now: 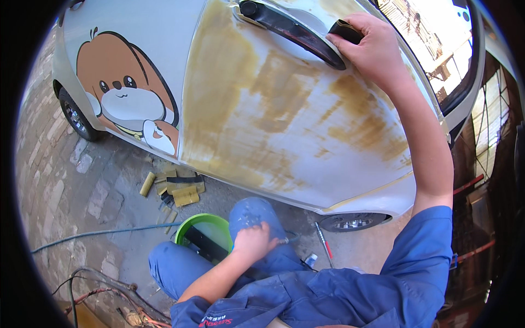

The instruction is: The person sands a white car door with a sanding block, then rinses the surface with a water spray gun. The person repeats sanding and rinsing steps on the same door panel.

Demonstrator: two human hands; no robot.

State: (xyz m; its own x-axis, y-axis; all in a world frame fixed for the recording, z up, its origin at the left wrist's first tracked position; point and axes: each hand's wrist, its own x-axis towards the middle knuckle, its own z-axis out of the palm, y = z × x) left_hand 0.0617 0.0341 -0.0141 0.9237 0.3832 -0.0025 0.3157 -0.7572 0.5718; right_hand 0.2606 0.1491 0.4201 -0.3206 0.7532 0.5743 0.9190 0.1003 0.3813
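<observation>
My right hand [367, 46] grips a dark folded piece of sandpaper [345, 31] against the car door, beside the black door handle [295, 37]. The white door panel [257, 104] carries patchy tan-yellow smears, with a strip of tape along its lower rear edge. My left hand [252, 240] rests over my bent knee, closed around the end of a blue hose [284, 241], its fingertips partly hidden. Just left of that knee stands a green bucket [198, 217] with cloudy liquid and a long black item inside.
A cartoon animal [123, 82] decorates the front door. Sandpaper pieces [186, 194] and a yellow roll [147, 183] lie on the paved ground [93, 186]. A silver-and-red rod [324, 240] lies near the rear wheel [353, 221]. Cables [120, 284] coil at lower left. Dark framework [486, 164] stands at right.
</observation>
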